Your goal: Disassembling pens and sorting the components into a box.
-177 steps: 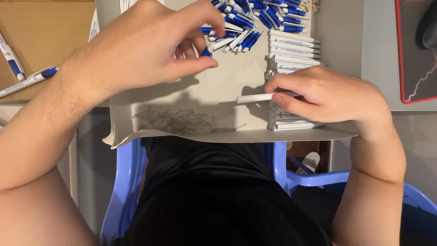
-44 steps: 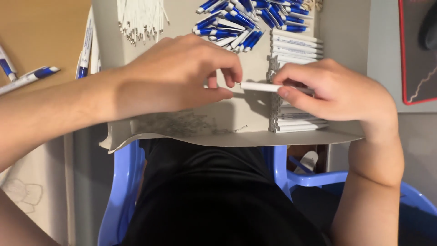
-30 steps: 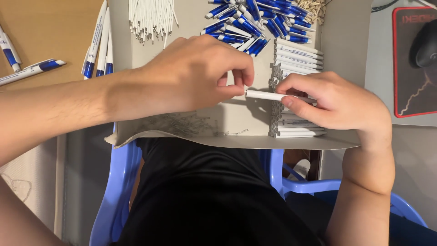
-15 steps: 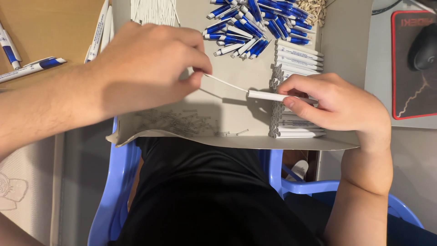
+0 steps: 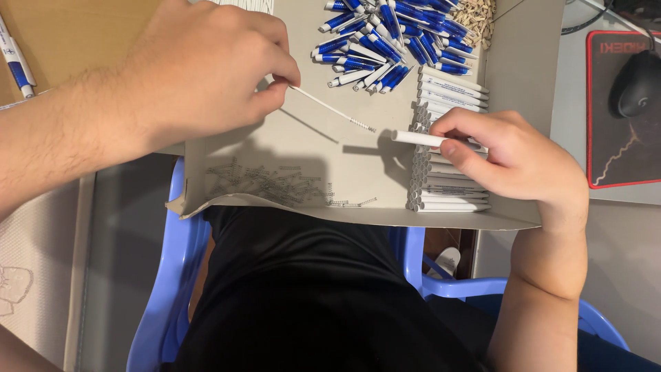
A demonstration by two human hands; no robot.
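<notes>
Both hands grip parts: my left hand point(image 5: 200, 69) pinches the thin refill point(image 5: 330, 109), now drawn back from the white barrel point(image 5: 418, 138) clenched in my right hand point(image 5: 506, 162), its spring tip just short of the barrel's mouth, so insertion isn't done.

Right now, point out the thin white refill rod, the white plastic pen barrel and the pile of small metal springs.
thin white refill rod point(image 5: 330, 109), head view, mid-shaft.
white plastic pen barrel point(image 5: 416, 138), head view, exposed open end.
pile of small metal springs point(image 5: 265, 184), head view, pile's middle.
</notes>
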